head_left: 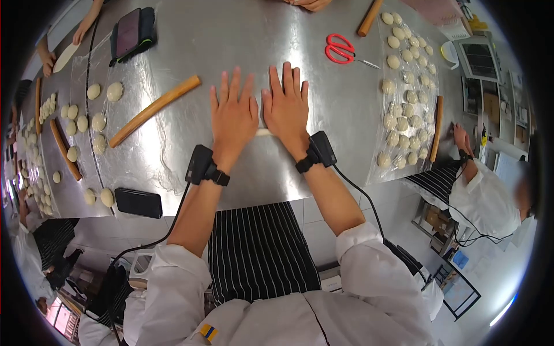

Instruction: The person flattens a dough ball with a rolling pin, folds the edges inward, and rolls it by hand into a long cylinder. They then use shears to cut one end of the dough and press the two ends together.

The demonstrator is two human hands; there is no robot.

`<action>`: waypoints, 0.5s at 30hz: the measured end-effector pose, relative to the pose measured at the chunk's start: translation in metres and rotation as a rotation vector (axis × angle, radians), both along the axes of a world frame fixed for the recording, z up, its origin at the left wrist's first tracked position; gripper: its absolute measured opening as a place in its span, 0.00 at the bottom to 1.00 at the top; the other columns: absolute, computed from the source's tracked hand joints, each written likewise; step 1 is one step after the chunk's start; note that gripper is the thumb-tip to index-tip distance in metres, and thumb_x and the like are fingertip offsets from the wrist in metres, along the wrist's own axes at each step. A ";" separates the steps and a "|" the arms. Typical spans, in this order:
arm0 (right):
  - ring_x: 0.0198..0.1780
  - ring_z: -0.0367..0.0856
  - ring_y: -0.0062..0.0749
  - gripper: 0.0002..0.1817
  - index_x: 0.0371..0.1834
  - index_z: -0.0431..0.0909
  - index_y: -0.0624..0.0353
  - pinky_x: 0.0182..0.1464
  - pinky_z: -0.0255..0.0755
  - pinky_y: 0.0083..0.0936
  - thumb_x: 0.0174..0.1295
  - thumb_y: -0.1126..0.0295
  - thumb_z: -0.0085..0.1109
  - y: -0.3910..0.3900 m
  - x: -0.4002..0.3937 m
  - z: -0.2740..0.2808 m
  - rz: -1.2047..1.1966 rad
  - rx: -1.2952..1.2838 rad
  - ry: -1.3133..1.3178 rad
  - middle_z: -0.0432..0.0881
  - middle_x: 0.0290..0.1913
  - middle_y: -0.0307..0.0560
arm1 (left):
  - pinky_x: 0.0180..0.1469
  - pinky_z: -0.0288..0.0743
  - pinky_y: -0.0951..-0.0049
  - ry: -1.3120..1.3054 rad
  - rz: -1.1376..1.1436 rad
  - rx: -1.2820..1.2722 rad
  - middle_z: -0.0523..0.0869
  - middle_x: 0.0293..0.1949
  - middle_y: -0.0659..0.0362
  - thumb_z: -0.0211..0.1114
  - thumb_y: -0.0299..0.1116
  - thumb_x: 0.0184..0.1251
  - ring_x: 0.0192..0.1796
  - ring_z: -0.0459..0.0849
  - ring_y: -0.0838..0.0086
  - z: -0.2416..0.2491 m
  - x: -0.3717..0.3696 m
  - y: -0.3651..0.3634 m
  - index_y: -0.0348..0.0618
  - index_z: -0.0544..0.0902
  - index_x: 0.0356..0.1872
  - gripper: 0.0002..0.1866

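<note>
Both hands lie palm down side by side on the steel table (248,184), near its middle. My left hand (232,115) has its fingers spread and pointing away from me. Beside it, my right hand (287,106) is also flat, with fingers apart. A thin pale strip of dough (263,132) shows between the two palms; its ends are hidden under the hands. A wooden rolling pin (154,111) lies slanted to the left of my left hand.
Dough balls (115,91) and a black phone (138,203) are on the left. Red scissors (340,49) lie ahead on the right, beside plastic-covered dough balls (411,97). A co-worker's hand (460,138) is at the right edge; other people's hands show at the far side.
</note>
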State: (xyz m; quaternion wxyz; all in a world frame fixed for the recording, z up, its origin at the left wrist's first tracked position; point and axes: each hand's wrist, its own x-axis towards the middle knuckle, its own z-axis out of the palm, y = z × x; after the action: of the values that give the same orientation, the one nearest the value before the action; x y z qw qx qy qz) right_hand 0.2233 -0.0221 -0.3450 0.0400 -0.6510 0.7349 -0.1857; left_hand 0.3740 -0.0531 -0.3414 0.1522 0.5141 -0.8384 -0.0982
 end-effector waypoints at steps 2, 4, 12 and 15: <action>0.88 0.56 0.67 0.36 0.87 0.66 0.59 0.85 0.52 0.69 0.80 0.55 0.55 0.038 0.008 0.011 0.010 0.107 -0.051 0.60 0.89 0.66 | 0.87 0.49 0.35 -0.008 -0.019 0.058 0.66 0.87 0.50 0.53 0.43 0.85 0.89 0.60 0.46 0.003 0.011 0.038 0.50 0.73 0.84 0.30; 0.90 0.55 0.65 0.37 0.89 0.64 0.56 0.85 0.50 0.69 0.80 0.54 0.55 0.101 0.022 0.009 0.001 0.217 -0.074 0.57 0.90 0.65 | 0.87 0.48 0.34 -0.025 -0.035 0.164 0.65 0.88 0.50 0.53 0.43 0.85 0.89 0.59 0.45 0.005 0.032 0.103 0.51 0.73 0.84 0.30; 0.88 0.55 0.72 0.36 0.86 0.66 0.60 0.84 0.51 0.71 0.78 0.57 0.57 0.019 0.005 0.012 -0.052 0.079 -0.057 0.60 0.88 0.71 | 0.86 0.49 0.32 -0.015 0.010 0.145 0.65 0.88 0.49 0.54 0.42 0.84 0.89 0.58 0.44 0.005 0.000 0.022 0.52 0.71 0.85 0.31; 0.87 0.57 0.71 0.35 0.86 0.68 0.57 0.83 0.54 0.70 0.79 0.57 0.56 0.023 0.000 0.008 -0.032 0.061 -0.028 0.60 0.88 0.68 | 0.86 0.48 0.32 -0.005 -0.003 0.034 0.65 0.88 0.49 0.54 0.41 0.84 0.89 0.58 0.44 0.006 0.004 0.031 0.52 0.70 0.86 0.31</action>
State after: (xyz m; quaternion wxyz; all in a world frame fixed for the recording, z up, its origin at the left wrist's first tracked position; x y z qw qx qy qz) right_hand 0.2235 0.0012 -0.3375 0.0671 -0.6350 0.7500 -0.1726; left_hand 0.3775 -0.0218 -0.3353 0.1412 0.5155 -0.8378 -0.1111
